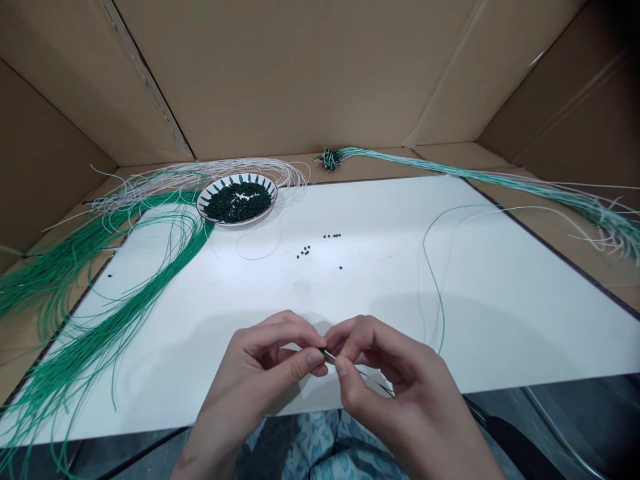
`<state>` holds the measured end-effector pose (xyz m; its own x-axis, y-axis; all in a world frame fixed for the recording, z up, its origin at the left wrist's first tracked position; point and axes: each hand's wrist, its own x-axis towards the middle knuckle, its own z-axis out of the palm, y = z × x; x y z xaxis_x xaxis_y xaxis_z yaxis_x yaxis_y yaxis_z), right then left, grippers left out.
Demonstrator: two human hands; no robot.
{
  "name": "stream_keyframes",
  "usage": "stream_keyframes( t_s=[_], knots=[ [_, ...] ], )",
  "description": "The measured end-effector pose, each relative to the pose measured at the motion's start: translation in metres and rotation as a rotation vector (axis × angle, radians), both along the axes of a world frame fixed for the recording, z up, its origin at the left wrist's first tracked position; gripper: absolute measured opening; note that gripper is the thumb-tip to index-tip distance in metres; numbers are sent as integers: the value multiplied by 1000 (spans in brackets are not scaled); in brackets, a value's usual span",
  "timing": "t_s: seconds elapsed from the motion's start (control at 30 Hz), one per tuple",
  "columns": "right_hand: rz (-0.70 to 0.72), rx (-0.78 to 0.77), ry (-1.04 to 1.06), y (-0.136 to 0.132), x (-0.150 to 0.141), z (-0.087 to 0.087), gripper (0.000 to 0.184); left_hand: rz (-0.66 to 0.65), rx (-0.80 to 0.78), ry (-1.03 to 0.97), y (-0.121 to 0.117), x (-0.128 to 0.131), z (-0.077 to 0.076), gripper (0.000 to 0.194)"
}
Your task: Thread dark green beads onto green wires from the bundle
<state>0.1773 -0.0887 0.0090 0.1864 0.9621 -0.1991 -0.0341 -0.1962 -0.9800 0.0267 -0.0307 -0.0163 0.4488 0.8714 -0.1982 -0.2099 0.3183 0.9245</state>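
At lower centre, the left hand (280,360) and right hand (385,360) had fingers pinched on a small dark piece (328,356), apparently unfinished. Dark-tipped strands (400,157), upper right, looked completed; many beads (223,205) remained loose in the dish (263,182), upper left.
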Motion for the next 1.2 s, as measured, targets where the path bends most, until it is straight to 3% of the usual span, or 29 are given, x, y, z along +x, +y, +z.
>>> stream_keyframes(
  t_s=[0.23,0.5,0.77,1.0,1.2],
  knots=[
    [-100,110,-58,-4,-6,-7,15,9,-94,-109,1,3,-7,9],
    [-20,419,-134,-2,-3,-26,15,-35,-52,-133,0,4,-6,9],
    [-78,327,45,-1,-4,-26,12,-2,-9,-96,0,3,-9,5],
    [-74,279,-61,3,-2,-21,15,103,32,-28,-6,7,-4,10],
    [-198,318,17,1,-7,-25,16,204,170,116,-8,9,1,14]
  ],
)
